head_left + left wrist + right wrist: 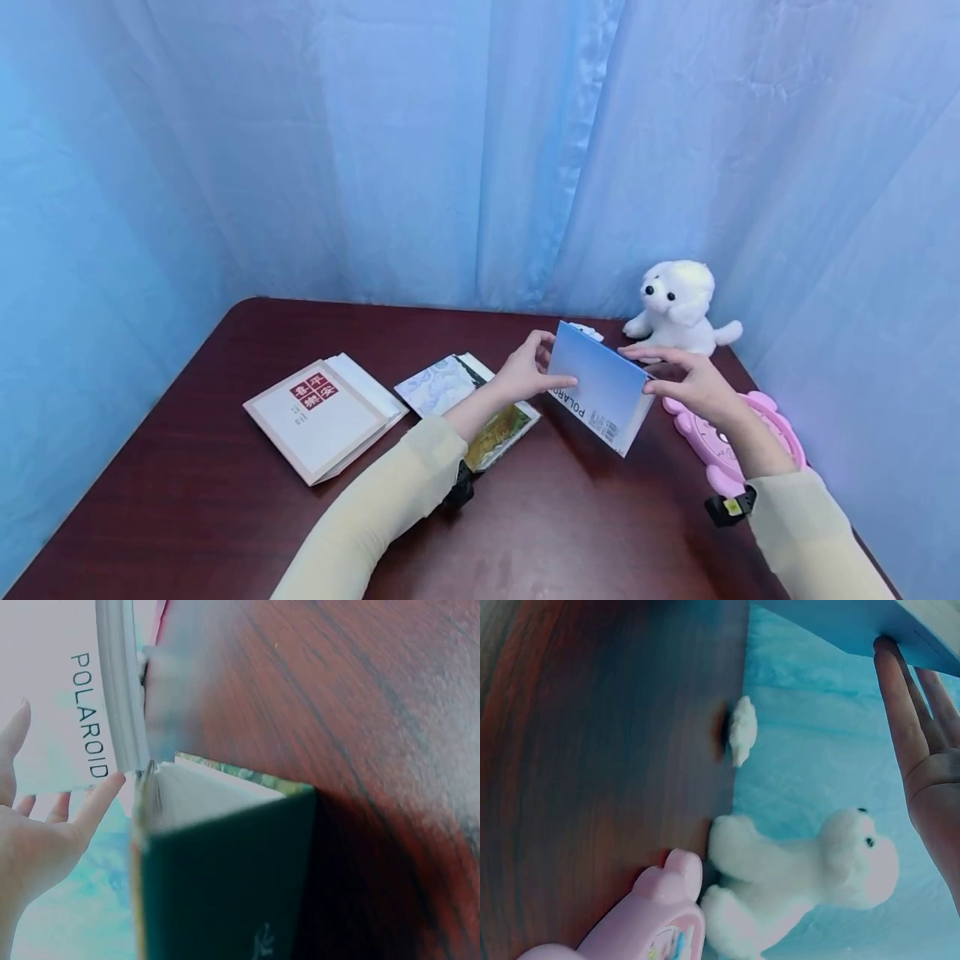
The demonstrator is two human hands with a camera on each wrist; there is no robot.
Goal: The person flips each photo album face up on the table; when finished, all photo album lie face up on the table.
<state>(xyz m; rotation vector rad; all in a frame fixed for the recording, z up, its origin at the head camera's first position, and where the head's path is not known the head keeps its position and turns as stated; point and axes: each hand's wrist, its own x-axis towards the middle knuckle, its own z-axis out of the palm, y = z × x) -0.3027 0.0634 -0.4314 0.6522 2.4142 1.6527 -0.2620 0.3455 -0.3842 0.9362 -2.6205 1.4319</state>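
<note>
Above the table, a blue-and-white book (596, 379) printed POLAROID is held tilted between both hands. My left hand (525, 371) grips its left end, thumb on the cover facing me and fingers behind. At its upper right corner, my right hand (690, 383) holds it with the thumb near the side edge and fingers along the top edge. In the right wrist view, fingertips (885, 646) touch the blue cover. Below the left forearm lies a book with a picture cover (498, 437), its dark green spine (225, 892) close up in the left wrist view.
A white book with red seal characters (315, 408) lies at the left. At the back right sits a white plush dog (678, 304), with a pink clock (776, 421) in front of it under the right forearm. A small white object (742, 731) lies behind the held book.
</note>
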